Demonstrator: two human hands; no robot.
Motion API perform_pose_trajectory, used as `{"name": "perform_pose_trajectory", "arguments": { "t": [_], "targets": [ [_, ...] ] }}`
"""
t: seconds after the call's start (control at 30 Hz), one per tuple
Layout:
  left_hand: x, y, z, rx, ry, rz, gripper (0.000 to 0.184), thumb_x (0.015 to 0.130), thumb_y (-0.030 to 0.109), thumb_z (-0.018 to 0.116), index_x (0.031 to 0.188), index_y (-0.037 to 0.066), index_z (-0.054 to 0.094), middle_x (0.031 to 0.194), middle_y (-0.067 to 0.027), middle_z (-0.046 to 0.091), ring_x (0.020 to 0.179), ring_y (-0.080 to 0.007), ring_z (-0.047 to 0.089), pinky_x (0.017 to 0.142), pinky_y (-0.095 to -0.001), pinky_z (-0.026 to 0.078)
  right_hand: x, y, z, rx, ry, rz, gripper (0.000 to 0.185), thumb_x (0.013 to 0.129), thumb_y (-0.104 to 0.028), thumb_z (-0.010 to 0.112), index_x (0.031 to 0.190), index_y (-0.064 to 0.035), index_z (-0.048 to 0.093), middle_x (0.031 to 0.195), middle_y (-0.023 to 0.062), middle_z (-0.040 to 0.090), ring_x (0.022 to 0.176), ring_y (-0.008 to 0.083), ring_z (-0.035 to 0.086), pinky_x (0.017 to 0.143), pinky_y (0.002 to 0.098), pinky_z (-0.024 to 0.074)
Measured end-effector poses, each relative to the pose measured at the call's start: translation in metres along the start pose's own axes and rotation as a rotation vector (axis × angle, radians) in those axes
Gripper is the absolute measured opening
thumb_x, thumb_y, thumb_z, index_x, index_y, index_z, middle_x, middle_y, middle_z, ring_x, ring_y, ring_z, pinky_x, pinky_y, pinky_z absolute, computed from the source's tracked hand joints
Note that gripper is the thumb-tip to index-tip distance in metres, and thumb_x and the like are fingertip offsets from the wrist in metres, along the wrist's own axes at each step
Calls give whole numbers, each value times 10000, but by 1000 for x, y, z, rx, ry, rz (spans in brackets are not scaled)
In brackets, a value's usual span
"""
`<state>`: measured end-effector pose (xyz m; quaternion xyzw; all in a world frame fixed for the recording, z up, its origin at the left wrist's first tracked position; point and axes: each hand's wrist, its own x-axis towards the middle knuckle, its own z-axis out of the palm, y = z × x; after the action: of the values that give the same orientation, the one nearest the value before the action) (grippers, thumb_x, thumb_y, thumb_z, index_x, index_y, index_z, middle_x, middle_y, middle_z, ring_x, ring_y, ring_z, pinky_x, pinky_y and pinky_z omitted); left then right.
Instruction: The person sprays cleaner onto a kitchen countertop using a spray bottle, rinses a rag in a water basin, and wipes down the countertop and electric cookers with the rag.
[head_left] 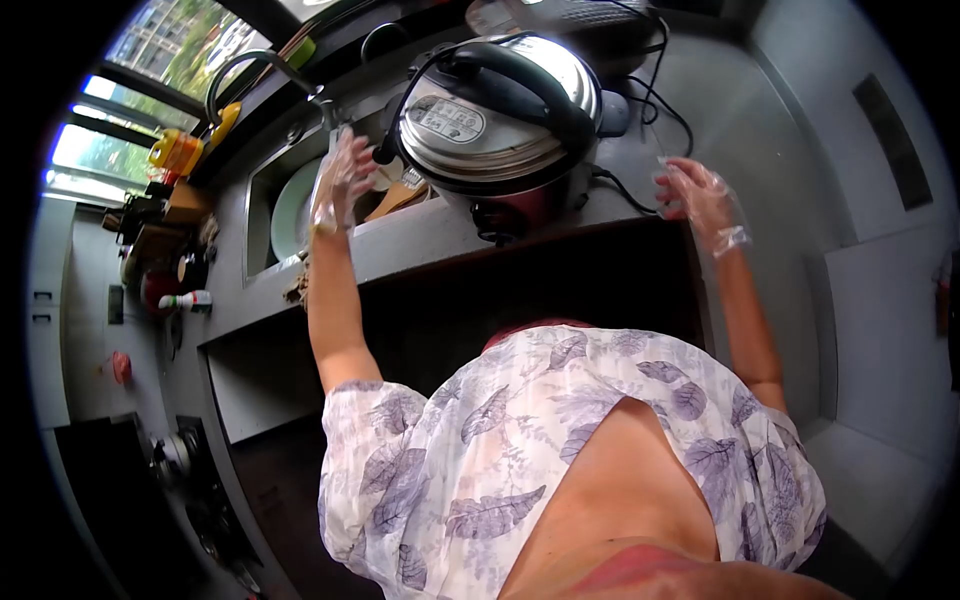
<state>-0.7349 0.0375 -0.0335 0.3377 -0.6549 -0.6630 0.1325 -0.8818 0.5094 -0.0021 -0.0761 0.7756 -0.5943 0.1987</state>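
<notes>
Both hands wear thin clear plastic gloves. My left hand (345,175) is raised over the right part of the sink (255,225), its fingers stretched out and holding nothing. Just right of it on the counter edge stands an electric pressure cooker (470,150), with a shiny metal lid and a black handle on top. My right hand (700,198) hovers over the counter to the cooker's right, apart from it. Its fingers are loosely curved with nothing visible between them. In the sink, a pale green plate or basin (288,212) and a wooden spatula (392,198) show partly behind my left hand.
A curved faucet (250,58) rises behind the sink. Black power cords (672,110) lie on the counter (740,110) at the right. A yellow bottle (176,152) stands on the left by the windows. Below the counter edge is a dark recess (450,285).
</notes>
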Motion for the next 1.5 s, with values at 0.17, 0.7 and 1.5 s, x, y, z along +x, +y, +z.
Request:
{"name": "perform_pose_trajectory", "arguments": {
  "t": [0.17,0.7,1.5],
  "targets": [
    [39,19,20,110,13,-52,663,808,645,526,1109,57,585,954,-64,591,852,-163,518,719,-315,417,41,-33,33,72,-36,5,427,906,-353,540,1189,-34,513,1073,108,609,878,204,623,594,278,535],
    [74,8,44,624,-350,826,454,904,352,482,1134,-23,595,1047,-135,654,927,-203,618,803,-324,474,95,-19,77,405,198,-17,486,668,-297,793,960,52,622,747,66,585,584,133,558,405,278,437],
    [17,143,432,-112,-935,223,320,868,321,630,982,24,653,823,-36,650,658,-109,587,587,-229,456,-34,-34,-223,259,924,-163,268,836,-231,616,994,-16,595,938,76,609,850,184,579,703,359,481]
  ]
}}
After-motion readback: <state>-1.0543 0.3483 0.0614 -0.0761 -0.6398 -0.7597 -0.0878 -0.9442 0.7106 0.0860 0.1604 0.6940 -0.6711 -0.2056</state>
